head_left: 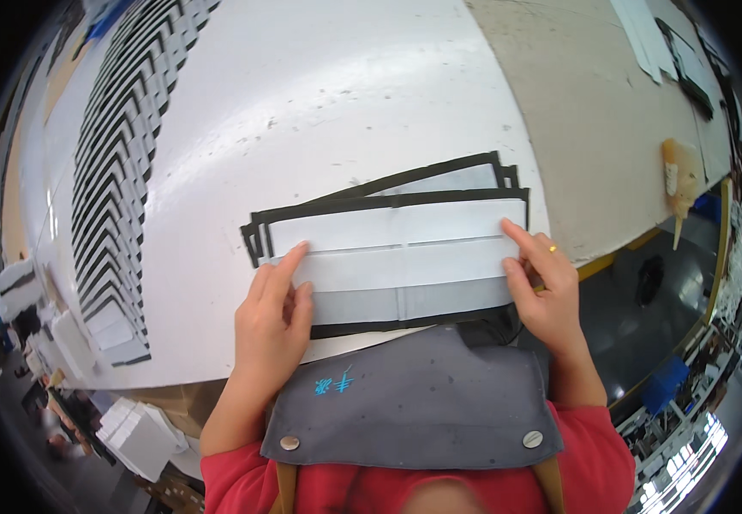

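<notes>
Left grip [270,325]: forefinger and thumb spread apart, fingertips at the left end of a folded white panel [350,267]. Right grip [551,289]: same posture at the right end, forefinger above thumb. Whether either grip pinches the panel or merely presses on it cannot be told; the undersides are hidden.

The panel lies across the near edge of the worktop [302,103], just in front of a grey apron [414,403]. It shows crosswise folds, a centre crease and dark edging [461,198]. Similar dark-edged panels [448,181] lie under it, fanned slightly askew.

Handling, as judged: light, thin, fairly flexible, stiffer along the bound edges; smooth-faced and apt to slide on the panels below. Breakage unlikely; stray creasing is the likelier defect. Recommended hold: both short ends, evenly, fingers flat near the folds.

Farther out, left: a long overlapping row of dark-striped white pieces [118,171]. Right: a tan surface [559,128] bearing a yellowish nozzle bottle [681,176] near its edge.
</notes>
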The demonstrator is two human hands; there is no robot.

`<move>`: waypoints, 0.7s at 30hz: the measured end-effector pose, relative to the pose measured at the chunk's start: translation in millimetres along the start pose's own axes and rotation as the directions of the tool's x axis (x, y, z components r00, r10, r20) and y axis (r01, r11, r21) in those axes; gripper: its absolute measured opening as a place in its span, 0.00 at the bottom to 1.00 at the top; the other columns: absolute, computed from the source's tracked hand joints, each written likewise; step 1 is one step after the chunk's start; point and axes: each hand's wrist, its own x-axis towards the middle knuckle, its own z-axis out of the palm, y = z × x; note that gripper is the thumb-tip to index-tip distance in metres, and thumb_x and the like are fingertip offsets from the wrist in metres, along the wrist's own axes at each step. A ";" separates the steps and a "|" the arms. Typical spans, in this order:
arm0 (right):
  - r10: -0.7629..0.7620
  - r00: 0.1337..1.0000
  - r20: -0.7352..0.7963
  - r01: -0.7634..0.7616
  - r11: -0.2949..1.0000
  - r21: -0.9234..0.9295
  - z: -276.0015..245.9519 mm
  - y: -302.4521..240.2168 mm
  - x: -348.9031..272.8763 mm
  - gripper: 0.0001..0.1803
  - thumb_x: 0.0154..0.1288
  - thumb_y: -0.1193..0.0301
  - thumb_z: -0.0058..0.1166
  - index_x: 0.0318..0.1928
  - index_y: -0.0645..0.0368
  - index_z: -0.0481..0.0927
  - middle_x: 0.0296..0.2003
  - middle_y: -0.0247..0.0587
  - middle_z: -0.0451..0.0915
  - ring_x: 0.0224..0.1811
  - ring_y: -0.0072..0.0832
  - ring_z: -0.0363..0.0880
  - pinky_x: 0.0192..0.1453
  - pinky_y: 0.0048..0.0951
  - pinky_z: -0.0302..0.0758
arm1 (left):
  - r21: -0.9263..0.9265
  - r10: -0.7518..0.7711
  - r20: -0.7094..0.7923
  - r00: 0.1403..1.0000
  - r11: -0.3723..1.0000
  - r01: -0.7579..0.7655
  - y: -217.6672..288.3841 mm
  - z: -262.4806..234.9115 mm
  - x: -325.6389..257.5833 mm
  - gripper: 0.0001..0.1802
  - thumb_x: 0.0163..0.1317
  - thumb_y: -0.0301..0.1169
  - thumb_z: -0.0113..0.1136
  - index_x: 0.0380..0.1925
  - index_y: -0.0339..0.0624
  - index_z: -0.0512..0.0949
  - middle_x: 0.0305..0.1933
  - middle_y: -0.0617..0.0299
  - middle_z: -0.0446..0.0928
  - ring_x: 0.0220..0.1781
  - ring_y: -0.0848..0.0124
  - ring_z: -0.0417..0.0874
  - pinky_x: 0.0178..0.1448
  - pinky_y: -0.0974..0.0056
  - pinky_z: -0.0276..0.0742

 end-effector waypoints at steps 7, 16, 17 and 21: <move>0.026 0.999 0.019 -0.026 0.999 0.019 -3.2 2.9 -2.4 0.22 0.57 0.81 0.51 0.54 0.60 0.74 0.22 0.36 0.67 0.21 0.23 0.64 0.25 0.23 0.64 | 0.034 -0.005 -0.003 1.000 0.999 0.005 1.8 2.4 0.5 0.24 0.53 0.16 0.54 0.53 0.41 0.73 0.25 0.66 0.64 0.22 0.79 0.64 0.26 0.75 0.63; 0.005 0.999 0.031 0.002 0.974 -0.226 -7.0 1.6 1.3 0.17 0.57 0.79 0.51 0.49 0.62 0.76 0.25 0.40 0.70 0.24 0.30 0.70 0.29 0.27 0.69 | 0.044 0.042 -0.022 0.999 0.998 -0.041 0.9 3.0 0.3 0.23 0.53 0.17 0.55 0.53 0.40 0.73 0.24 0.64 0.65 0.21 0.78 0.65 0.25 0.74 0.64; 0.023 1.000 0.009 -0.020 0.970 -0.242 -8.1 1.6 2.2 0.15 0.57 0.79 0.52 0.47 0.62 0.76 0.26 0.40 0.70 0.25 0.31 0.71 0.31 0.28 0.70 | 0.055 0.050 -0.019 0.999 0.997 -0.049 1.1 2.1 0.2 0.23 0.53 0.18 0.55 0.52 0.40 0.73 0.24 0.63 0.65 0.20 0.76 0.66 0.24 0.72 0.65; -0.215 0.971 -0.101 0.173 0.933 -0.316 -6.1 0.0 20.5 0.10 0.56 0.77 0.54 0.41 0.61 0.77 0.31 0.40 0.72 0.33 0.35 0.73 0.37 0.31 0.71 | 0.184 0.134 0.035 0.990 0.973 -0.138 1.4 -6.8 7.3 0.21 0.50 0.19 0.58 0.47 0.40 0.75 0.27 0.60 0.68 0.27 0.69 0.71 0.29 0.69 0.68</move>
